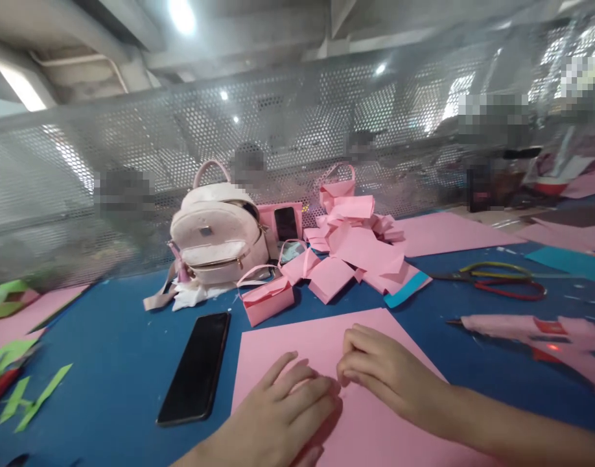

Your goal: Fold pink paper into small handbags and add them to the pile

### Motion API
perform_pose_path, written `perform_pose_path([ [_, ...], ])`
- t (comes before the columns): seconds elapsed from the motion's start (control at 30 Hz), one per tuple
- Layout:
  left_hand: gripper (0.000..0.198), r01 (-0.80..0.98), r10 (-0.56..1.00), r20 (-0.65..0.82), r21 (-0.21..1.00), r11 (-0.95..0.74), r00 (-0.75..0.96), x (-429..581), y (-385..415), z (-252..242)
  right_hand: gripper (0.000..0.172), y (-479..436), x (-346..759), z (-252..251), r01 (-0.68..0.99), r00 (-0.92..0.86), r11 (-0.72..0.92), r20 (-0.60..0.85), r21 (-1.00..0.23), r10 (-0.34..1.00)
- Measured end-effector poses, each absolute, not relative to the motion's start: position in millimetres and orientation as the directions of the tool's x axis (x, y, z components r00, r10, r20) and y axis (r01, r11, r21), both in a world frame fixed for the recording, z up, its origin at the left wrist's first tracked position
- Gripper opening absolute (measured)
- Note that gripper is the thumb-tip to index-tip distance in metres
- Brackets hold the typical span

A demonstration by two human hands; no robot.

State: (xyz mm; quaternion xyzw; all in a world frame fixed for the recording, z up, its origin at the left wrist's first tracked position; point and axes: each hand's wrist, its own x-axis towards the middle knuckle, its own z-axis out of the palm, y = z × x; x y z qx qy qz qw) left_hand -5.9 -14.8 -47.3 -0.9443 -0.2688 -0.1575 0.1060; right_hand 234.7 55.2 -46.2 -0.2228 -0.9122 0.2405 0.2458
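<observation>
A large pink paper sheet lies on the blue tabletop under both hands. My left hand rests on the sheet, palm down, its fingers loosely stretched toward the right hand. Close beside it, my right hand is closed, fingertips curled together against the paper. Whatever those fingertips may hold is hidden. Just beyond the sheet stand a small folded pink paper bag with a handle and a heap of folded pink paper pieces. A black phone lies left of the sheet.
At the right lie a pink glue gun with a lit red light and scissors with yellow and red handles. A pale backpack stands at the back before a perforated metal screen. Green paper strips lie left.
</observation>
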Motion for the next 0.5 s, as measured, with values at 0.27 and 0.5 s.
perform_pose_path([
  [0.27,0.02,0.957,0.815,0.516,-0.034,-0.287,0.263,-118.5,22.2,-5.6,0.028,50.6,237.6,-43.4,0.248,-0.729,0.711,0.357,-0.658,0.584],
  [0.5,0.029,0.996,0.808,0.585,-0.019,0.09,-0.062,-212.3,61.9,-22.9,0.027,47.9,240.0,-43.2,0.22,-0.737,0.739,0.387,-0.637,0.554],
])
